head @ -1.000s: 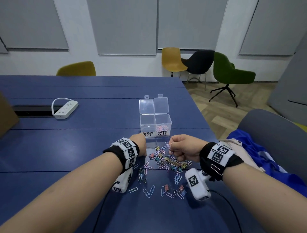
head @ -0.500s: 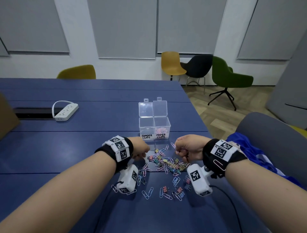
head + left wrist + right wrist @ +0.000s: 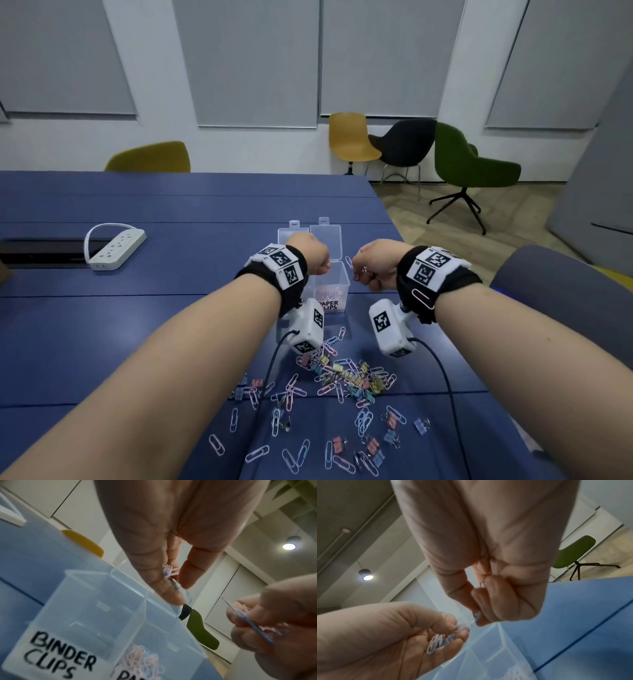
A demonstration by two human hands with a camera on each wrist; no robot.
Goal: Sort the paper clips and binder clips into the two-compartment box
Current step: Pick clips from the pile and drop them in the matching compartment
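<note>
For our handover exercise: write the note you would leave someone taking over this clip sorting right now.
Left hand: holds a bunch of paper clips, above the two-compartment box.
Right hand: pinches paper clips beside the box.
Done: pink paper clips lie in the PAPER CLIPS compartment; the BINDER CLIPS compartment looks empty.
Left: drop both handfuls, then sort the mixed pile and scattered clips on the table.
</note>
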